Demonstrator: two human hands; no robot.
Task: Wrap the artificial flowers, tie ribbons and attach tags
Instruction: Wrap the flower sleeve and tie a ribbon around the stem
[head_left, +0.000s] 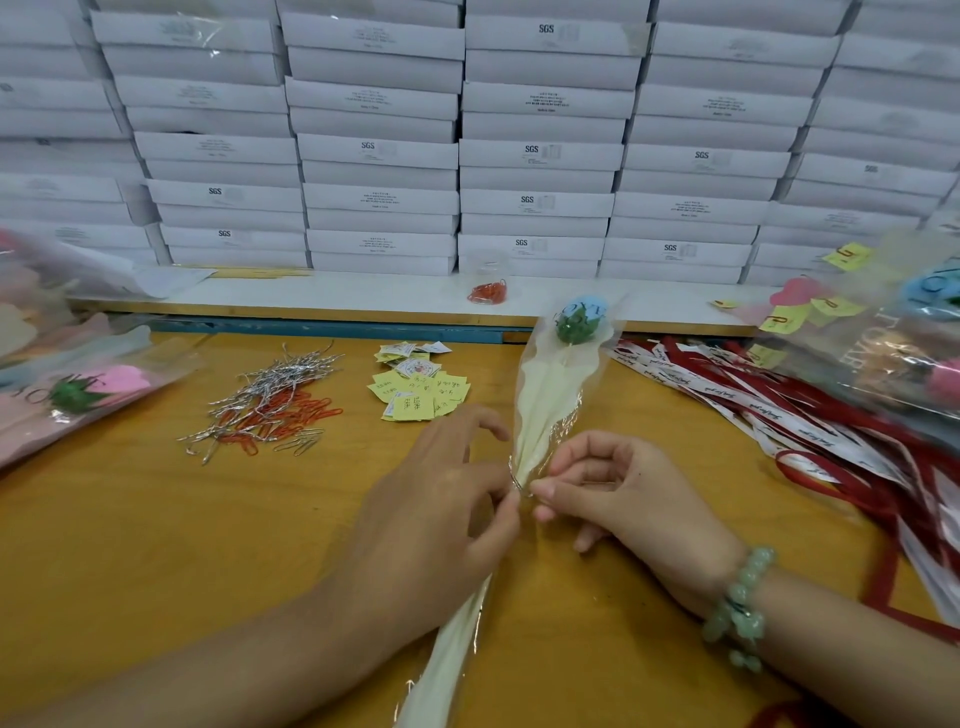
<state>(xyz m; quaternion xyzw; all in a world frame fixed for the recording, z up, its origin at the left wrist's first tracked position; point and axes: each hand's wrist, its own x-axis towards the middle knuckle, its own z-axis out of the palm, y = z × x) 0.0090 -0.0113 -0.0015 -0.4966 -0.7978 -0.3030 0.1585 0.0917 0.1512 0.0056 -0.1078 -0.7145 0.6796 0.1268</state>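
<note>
A wrapped artificial flower (550, 395) lies on the wooden table (156, 530), its blue and green head pointing away from me, inside clear cellophane with cream paper. My left hand (441, 499) grips the gathered neck of the wrap from the left. My right hand (608, 488) pinches a thin silver wire tie (517, 480) at that same neck. The lower part of the wrap runs toward me under my left hand.
Silver wire ties (280, 384) and red paper clips (291, 415) lie at the left centre. Yellow tags (421, 389) sit in the middle, red and white ribbons (779, 410) on the right. Wrapped flowers are piled far left (78, 389) and far right (904, 353). Stacked white boxes (535, 156) fill the back.
</note>
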